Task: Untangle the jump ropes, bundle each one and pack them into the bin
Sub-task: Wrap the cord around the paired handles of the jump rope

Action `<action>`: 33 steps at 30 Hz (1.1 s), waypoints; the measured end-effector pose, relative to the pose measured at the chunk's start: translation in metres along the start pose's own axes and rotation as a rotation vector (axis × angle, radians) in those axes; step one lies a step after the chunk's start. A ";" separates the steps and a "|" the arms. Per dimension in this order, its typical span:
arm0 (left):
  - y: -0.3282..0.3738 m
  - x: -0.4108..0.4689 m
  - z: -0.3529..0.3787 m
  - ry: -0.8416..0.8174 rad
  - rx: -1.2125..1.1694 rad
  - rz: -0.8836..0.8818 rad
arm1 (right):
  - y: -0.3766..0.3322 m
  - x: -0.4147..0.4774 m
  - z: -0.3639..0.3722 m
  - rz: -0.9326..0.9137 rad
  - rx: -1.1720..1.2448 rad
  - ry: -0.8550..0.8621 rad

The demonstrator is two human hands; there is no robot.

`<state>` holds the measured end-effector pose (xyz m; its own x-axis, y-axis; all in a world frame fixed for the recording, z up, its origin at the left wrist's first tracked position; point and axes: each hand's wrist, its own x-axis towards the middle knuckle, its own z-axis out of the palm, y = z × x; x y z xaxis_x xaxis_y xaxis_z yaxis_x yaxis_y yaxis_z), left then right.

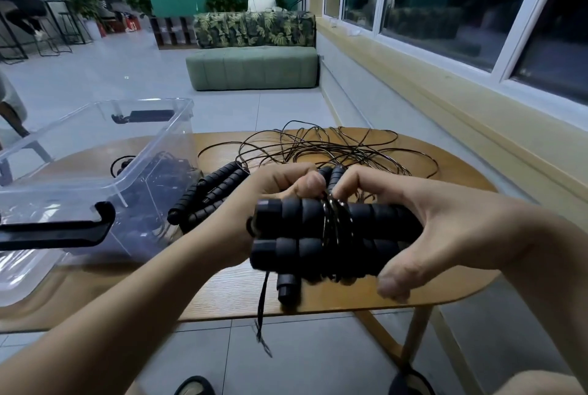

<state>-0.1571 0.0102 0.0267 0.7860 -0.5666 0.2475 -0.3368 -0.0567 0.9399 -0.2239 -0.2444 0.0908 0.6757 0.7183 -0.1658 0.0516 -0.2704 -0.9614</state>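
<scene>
1. A wooden table (229, 296) with rounded corners carries everything.
2. A clear plastic bin (63, 186) sits on the table's left part, with a black latch (57, 229) on its near end. A dark mass (152, 178) shows through the wall. It is probably rope already packed, though the plastic blurs it.
3. A loose tangle of thin black cord (334, 149) spreads over the far middle of the table, just behind the hands.
4. The right hand (445, 223) wraps the right end of the held handles. Its thumb is underneath and its fingertips pinch cord on top.
5. The left hand (280, 181) curls round the left end, thumb pressed on top beside the right fingertips.
6. The held handles (296, 235), two ribbed black grips side by side, are lifted above the near table edge. Shiny cord is wound round their middle.
7. More ribbed handles (210, 194) lie on the table between the bin and the left wrist.
8. A thin black strap (262, 299) hangs from the held handles, past the table edge.
</scene>
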 end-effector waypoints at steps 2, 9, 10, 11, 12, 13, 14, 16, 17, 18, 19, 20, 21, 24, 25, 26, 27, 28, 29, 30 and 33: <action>-0.014 -0.003 0.001 0.081 0.019 -0.095 | -0.002 -0.001 0.001 -0.088 0.053 0.018; 0.005 0.000 0.037 0.108 -0.071 -0.093 | -0.002 0.006 0.000 -0.230 0.038 0.461; 0.001 0.001 0.038 0.097 -0.054 -0.090 | -0.002 0.008 0.000 -0.233 0.020 0.533; 0.000 0.002 0.037 0.093 -0.003 -0.086 | -0.001 0.010 -0.001 -0.235 -0.001 0.603; -0.001 0.002 0.038 0.085 0.060 -0.080 | 0.000 0.012 -0.001 -0.236 -0.030 0.662; -0.003 0.002 0.040 0.078 0.129 -0.072 | 0.002 0.015 -0.001 -0.233 -0.076 0.710; -0.004 0.002 0.043 0.076 0.198 -0.058 | 0.005 0.016 -0.001 -0.223 -0.138 0.744; -0.005 0.002 0.046 0.072 0.357 -0.022 | 0.009 0.019 -0.001 -0.181 -0.267 0.791; -0.004 0.002 0.046 0.065 0.446 -0.010 | 0.011 0.021 -0.002 -0.154 -0.315 0.808; -0.003 0.002 0.046 0.059 0.539 0.002 | 0.013 0.022 -0.004 -0.127 -0.356 0.827; -0.001 0.001 0.045 0.046 0.627 0.013 | 0.015 0.024 -0.007 -0.102 -0.397 0.856; 0.000 0.001 0.045 0.027 0.696 0.019 | 0.019 0.026 -0.010 -0.078 -0.435 0.891; 0.003 0.000 0.045 0.005 0.735 0.023 | 0.023 0.027 -0.015 -0.052 -0.468 0.927; 0.012 -0.004 0.041 -0.018 0.748 0.074 | 0.031 0.030 -0.027 0.041 -0.525 0.984; 0.016 -0.005 0.038 0.000 0.718 0.100 | 0.034 0.030 -0.030 0.055 -0.502 0.960; 0.019 -0.005 0.034 0.026 0.682 0.118 | 0.036 0.030 -0.031 0.059 -0.456 0.918; 0.022 -0.006 0.029 0.058 0.649 0.131 | 0.037 0.030 -0.031 0.058 -0.411 0.867; 0.023 -0.006 0.023 0.092 0.622 0.142 | 0.037 0.031 -0.031 0.055 -0.385 0.814; 0.024 -0.006 0.018 0.123 0.592 0.151 | 0.037 0.031 -0.029 0.061 -0.377 0.763; 0.024 -0.006 0.013 0.150 0.552 0.159 | 0.036 0.031 -0.026 0.067 -0.370 0.709; 0.024 -0.005 0.004 0.236 0.462 0.219 | 0.033 0.031 -0.016 0.067 -0.323 0.530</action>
<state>-0.1709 0.0086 0.0475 0.7489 -0.4093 0.5212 -0.6556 -0.3421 0.6732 -0.1898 -0.2414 0.0579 0.9539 0.2997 -0.0126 0.1599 -0.5436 -0.8240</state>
